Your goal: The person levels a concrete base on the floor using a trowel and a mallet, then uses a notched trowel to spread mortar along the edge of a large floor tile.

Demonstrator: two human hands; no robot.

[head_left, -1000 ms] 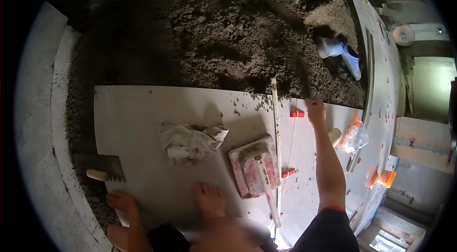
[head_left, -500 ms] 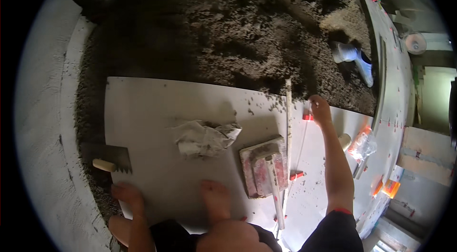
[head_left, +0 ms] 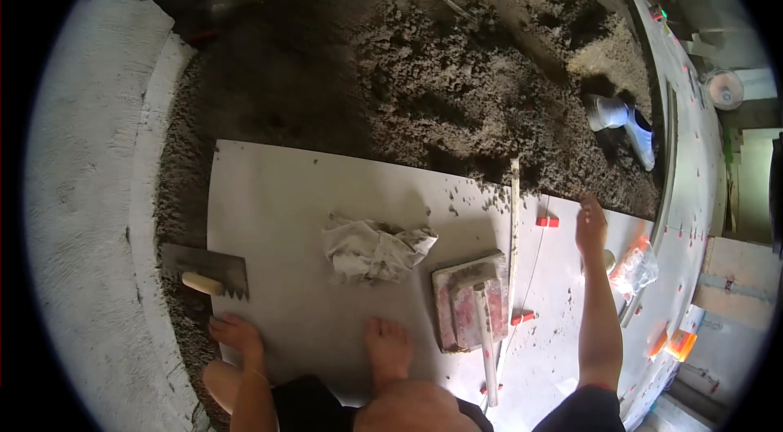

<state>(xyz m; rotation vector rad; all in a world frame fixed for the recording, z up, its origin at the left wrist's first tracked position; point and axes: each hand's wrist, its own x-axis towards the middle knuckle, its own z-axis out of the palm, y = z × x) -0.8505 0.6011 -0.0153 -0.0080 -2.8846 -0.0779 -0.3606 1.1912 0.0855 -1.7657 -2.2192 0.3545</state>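
Observation:
My left hand [head_left: 236, 332] rests at the left edge of a large pale tile [head_left: 269, 187], its fingers stretched out and holding nothing. Just beyond it lies a notched trowel [head_left: 228, 273] with a wooden handle, part over the tile and part over the mortar. Near the tile's far right edge, my right hand [head_left: 592, 226] is reached forward with its fingers drawn together; whatever may be between them is too small to make out. A red tile-levelling wedge [head_left: 548, 221] sits on the joint to its left, and another red wedge [head_left: 523, 318] is nearer me.
A crumpled cloth [head_left: 377, 248] and a red-faced rubber mallet-like tool [head_left: 469, 301] with a long handle lie on the tile, beside a long thin strip [head_left: 514, 228]. Rough mortar [head_left: 457, 97] spreads beyond, with a white shoe [head_left: 624, 124]. A plaster wall [head_left: 90, 212] borders the left.
My right hand has moved right along the tile's far edge, away from the red wedge. The whole view has shifted slightly; my left hand stays by the tile's left edge.

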